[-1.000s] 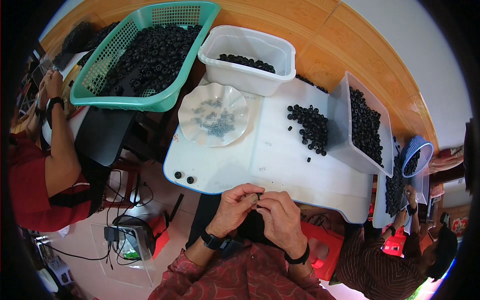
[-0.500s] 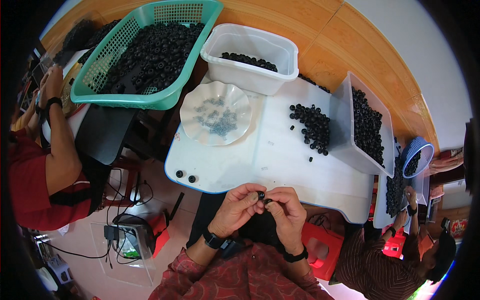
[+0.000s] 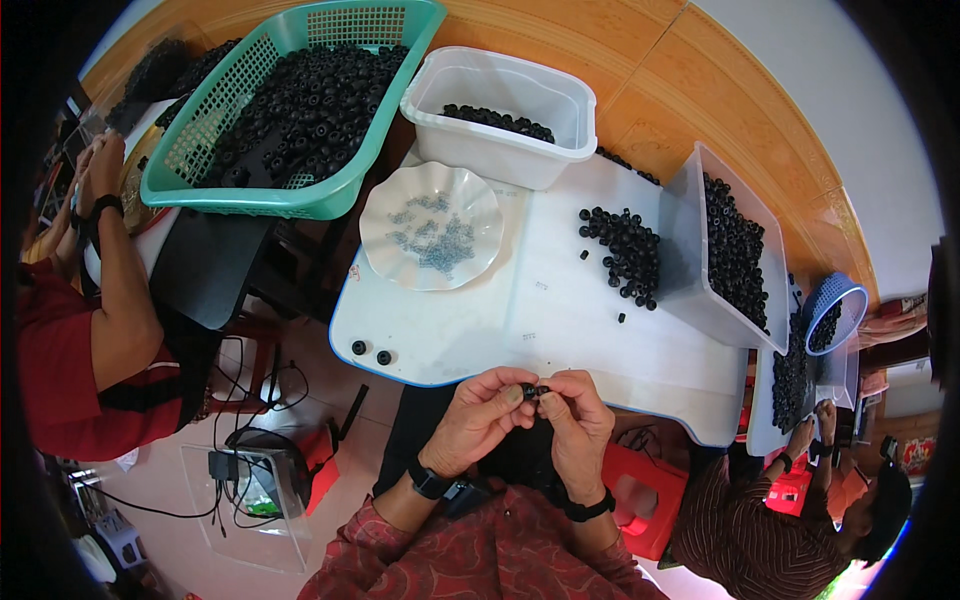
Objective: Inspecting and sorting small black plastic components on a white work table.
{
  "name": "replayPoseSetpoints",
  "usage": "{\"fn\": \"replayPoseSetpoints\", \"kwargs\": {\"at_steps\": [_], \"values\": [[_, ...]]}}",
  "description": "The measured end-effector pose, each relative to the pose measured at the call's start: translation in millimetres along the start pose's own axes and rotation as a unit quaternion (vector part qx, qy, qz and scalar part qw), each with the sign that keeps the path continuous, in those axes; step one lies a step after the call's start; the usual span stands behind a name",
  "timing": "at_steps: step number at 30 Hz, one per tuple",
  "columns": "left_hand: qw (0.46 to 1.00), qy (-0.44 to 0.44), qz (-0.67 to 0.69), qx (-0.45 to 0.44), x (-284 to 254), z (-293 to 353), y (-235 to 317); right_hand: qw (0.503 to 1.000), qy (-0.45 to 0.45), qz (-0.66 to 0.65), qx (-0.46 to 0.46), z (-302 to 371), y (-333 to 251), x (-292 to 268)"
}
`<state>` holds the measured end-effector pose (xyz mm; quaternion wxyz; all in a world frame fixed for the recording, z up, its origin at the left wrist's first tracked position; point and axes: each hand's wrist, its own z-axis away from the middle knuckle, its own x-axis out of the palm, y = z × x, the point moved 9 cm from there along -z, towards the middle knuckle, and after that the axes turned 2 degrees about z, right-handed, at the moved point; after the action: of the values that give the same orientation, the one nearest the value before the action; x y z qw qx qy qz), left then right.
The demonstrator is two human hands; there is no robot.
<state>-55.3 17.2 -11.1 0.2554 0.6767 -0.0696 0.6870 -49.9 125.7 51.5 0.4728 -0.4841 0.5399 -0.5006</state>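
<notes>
Just in front of the table's near edge, my left hand (image 3: 476, 422) pinches a small black round part (image 3: 527, 391) between thumb and fingers. My right hand (image 3: 577, 428) has a second, smaller dark piece (image 3: 543, 390) in its fingertips, pressed against the first one. The fingers partly cover both pieces. Two black round parts (image 3: 384, 357) lie on the table's near left corner. Beyond my hands stands a white wavy-rimmed plate (image 3: 381, 262) with many tiny clear pieces (image 3: 440, 248) in it. Right of the plate, a loose pile of black parts (image 3: 630, 252) is spread on the white table (image 3: 560, 330).
A green basket (image 3: 330, 203) full of black rings stands back left, beside a white tub (image 3: 500, 155). At right, a tilted clear bin (image 3: 695, 270) holds many black pieces. Co-workers sit at left (image 3: 70, 370) and right (image 3: 760, 520). Red stool (image 3: 645, 500) by my right arm.
My fingertips have come closer together, and the two black pieces, slightly apart before, now meet end to end. Nothing on the table has moved. The co-worker's hands at right have shifted.
</notes>
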Motion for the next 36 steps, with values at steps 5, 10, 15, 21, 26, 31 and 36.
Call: {"fn": "replayPoseSetpoints", "kwargs": {"at_steps": [5,10,15,21,26,31,36], "values": [[1.000,0.011,-0.012,0.002,1.1,0.3,0.4,1.000,0.005,-0.017,0.004,-0.1,0.0,0.1],[1.000,0.018,-0.023,0.003,2.7,0.4,1.6,1.000,0.006,-0.005,0.002,-0.2,-0.8,-0.5],[0.999,0.028,-0.028,0.008,2.4,0.9,2.4,1.000,0.008,0.008,0.000,0.1,-0.7,-0.6],[1.000,0.000,-0.030,0.009,3.0,1.3,2.3,0.999,0.012,0.051,-0.013,0.2,-5.0,-0.9],[0.999,0.003,-0.041,0.018,3.1,1.2,3.7,0.995,0.018,0.091,-0.040,0.1,-12.6,0.8],[0.998,0.006,-0.057,0.027,1.2,2.5,4.3,0.984,0.029,0.153,-0.089,0.5,-25.4,3.5],[0.996,0.019,-0.083,0.037,0.8,3.3,7.4,0.978,0.022,0.174,-0.110,0.1,-29.2,5.5]]}}
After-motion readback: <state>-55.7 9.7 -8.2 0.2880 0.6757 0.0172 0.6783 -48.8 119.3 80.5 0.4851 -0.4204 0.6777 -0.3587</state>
